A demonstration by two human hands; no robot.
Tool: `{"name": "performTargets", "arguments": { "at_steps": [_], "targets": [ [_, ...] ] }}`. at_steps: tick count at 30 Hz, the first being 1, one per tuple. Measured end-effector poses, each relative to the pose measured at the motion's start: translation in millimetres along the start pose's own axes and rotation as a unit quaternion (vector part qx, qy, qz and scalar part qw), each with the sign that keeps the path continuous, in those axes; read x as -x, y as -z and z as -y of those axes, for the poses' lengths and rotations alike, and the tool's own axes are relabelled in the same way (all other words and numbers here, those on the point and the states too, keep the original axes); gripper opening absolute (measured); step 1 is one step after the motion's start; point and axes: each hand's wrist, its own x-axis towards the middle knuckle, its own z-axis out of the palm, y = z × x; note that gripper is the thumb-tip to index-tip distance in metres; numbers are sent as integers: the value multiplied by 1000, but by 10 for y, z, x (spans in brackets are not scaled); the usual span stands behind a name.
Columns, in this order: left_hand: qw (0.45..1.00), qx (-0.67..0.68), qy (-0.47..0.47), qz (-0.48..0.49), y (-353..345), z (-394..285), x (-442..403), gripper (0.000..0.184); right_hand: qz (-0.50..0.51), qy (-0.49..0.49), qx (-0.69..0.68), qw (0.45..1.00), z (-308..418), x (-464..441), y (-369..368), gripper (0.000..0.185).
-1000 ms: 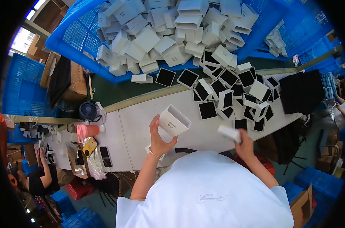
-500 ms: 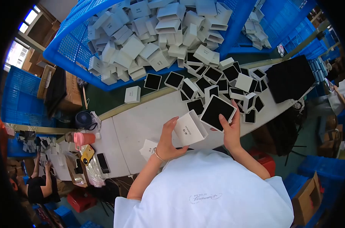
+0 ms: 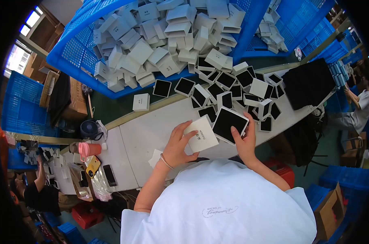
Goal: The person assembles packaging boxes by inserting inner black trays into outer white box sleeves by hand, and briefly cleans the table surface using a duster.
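Observation:
My left hand grips a white printed box sleeve, with a finger lying over its lettered face. In my right hand is a white box tray with a black lining, my thumb on its black face. Sleeve and tray are side by side, close together; whether they touch I cannot tell. Just beyond the tray lies a heap of similar black-lined trays. Another white box piece shows partly behind my left wrist.
A blue crate full of white sleeves stands behind the table. Black cloth lies at the right. A pink cup, a yellow phone and a dark phone are on the left. Other people sit at both sides.
My left hand has shifted its grip, and the sleeve has turned so its open end no longer shows. The tray in my right hand has moved slightly left and down.

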Motion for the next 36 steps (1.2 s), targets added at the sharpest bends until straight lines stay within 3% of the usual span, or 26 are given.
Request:
{"name": "performTargets", "arguments": {
  "at_steps": [2,4,5,7,12,14,15,17,18,20,22,24,26,28,32,35,36],
  "targets": [
    [1000,-1,5,-11,42,57,9,70,84,-43,35,995,-3,66,60,56],
    [995,41,-17,91,75,82,12,70,170,-64,67,981,-93,45,188,57],
    [995,42,-15,90,78,73,29,70,171,-65,67,981,-17,20,237,57],
    [991,83,-15,108,87,58,53,69,219,-253,-15,942,204,-47,308,56],
    [981,131,-54,129,93,-50,16,70,263,-257,-42,929,199,-119,445,56],
    [975,148,-69,147,44,-61,40,73,355,-331,43,873,322,-166,477,64],
    [976,148,-64,146,21,-75,55,72,355,-332,43,873,277,-157,502,64],
    [977,149,-56,141,-20,-100,83,72,377,-184,64,906,117,-120,531,68],
    [981,152,-49,111,-32,-107,99,74,380,-184,63,904,63,-99,498,68],
    [984,156,-37,78,-130,-135,168,77,270,-337,-263,863,-13,-42,391,72],
    [979,183,18,-87,-362,-123,262,92,254,-327,-254,874,-38,14,174,70],
    [972,201,44,-112,-494,-63,236,100,221,-335,-264,877,-63,26,-32,71],
    [962,223,72,-137,-564,-50,197,108,248,-303,-238,889,-47,69,-231,71],
    [964,206,16,-168,-572,-57,202,114,279,-266,-239,891,39,60,-346,71],
    [968,208,62,-126,-385,80,164,116,315,-329,-240,857,-109,-117,-409,70],
    [961,235,121,-80,-219,178,401,115,361,-288,-114,879,-590,-145,-337,61],
    [945,249,190,-89,-198,271,603,113,363,-249,-22,898,-787,-200,-268,54]
  ]
}}
